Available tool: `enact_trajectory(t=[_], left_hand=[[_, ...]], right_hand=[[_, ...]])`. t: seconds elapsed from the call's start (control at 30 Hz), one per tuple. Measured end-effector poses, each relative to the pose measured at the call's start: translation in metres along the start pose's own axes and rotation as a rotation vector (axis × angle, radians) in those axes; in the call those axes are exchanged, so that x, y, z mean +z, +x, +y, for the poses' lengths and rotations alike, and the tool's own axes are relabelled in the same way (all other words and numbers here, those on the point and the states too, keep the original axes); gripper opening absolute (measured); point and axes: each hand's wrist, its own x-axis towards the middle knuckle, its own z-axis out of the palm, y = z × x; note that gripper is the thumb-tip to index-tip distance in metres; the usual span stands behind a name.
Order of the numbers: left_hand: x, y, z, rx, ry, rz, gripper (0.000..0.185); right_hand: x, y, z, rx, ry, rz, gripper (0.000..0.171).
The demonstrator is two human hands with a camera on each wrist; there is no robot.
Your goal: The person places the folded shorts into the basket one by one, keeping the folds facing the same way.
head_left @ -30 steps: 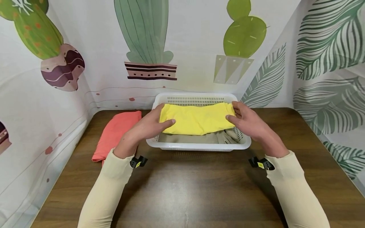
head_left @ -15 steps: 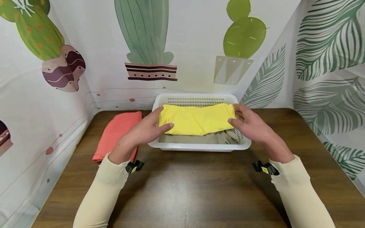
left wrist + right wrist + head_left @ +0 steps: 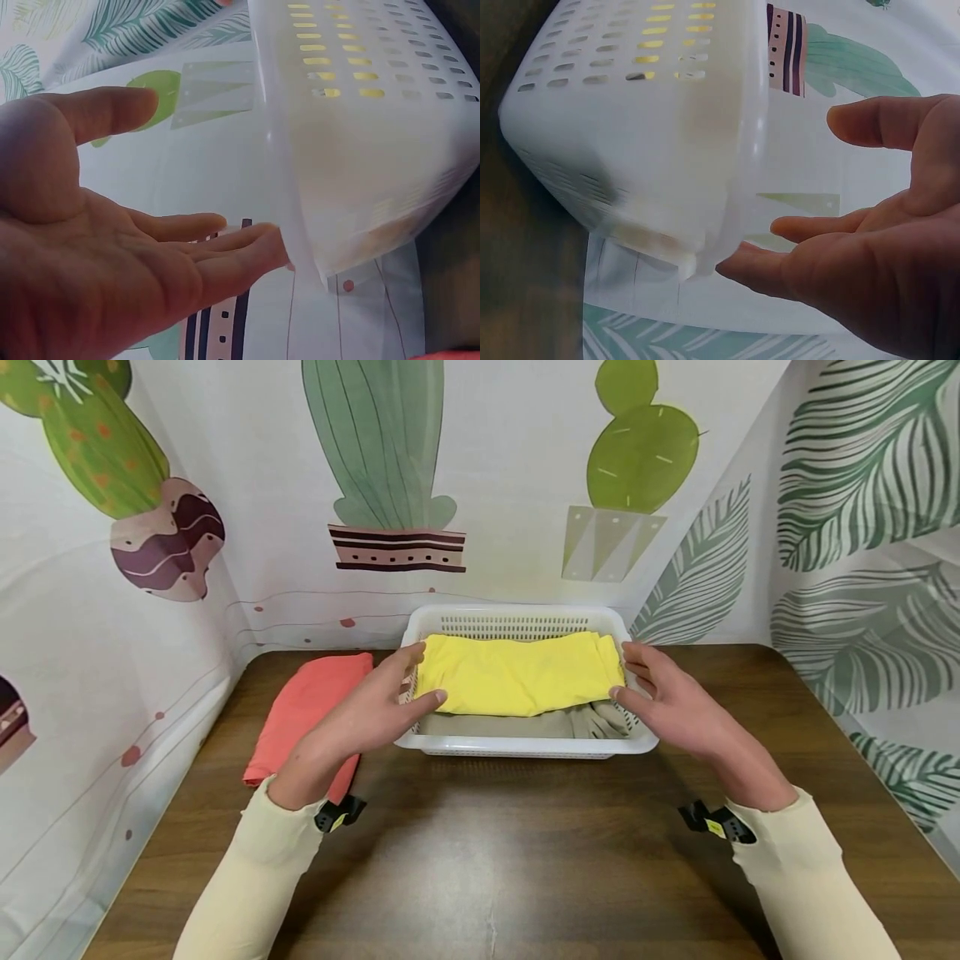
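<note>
A folded yellow cloth (image 3: pixel 519 675) lies across a white plastic basket (image 3: pixel 525 746), over a grey-beige cloth (image 3: pixel 495 725) that shows along the front. My left hand (image 3: pixel 367 710) is at the basket's left end, fingers loosely extended and holding nothing. At the right end, my right hand (image 3: pixel 686 706) likewise has its thumb and fingers apart with nothing between them. Both wrist views show the fingertips by the basket's rim; whether they touch it I cannot tell.
A folded coral-red cloth (image 3: pixel 307 714) lies on the brown wooden table (image 3: pixel 480 860), left of the basket and partly behind my left arm. A white curtain (image 3: pixel 510 485) printed with cacti and leaves hangs behind the table.
Both hands have let go of the yellow cloth's ends and drawn outward and slightly back, the left to the left, the right to the right. The cloth stays in the basket.
</note>
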Motion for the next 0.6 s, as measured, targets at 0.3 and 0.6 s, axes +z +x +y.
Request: enact_trajectory(t=[0.3,0.6], left_hand=[[-0.002,-0.012,-0.002,0.049,-0.065,0.042,0.073],[-0.004,-0.022,-0.006,0.117,-0.035,0.084,0.059]], right_hand=[[0.002,-0.014,0.002,-0.052,-0.026,0.013,0.073],[0.001,-0.025,0.002,-0.054,-0.051,0.032,0.072]])
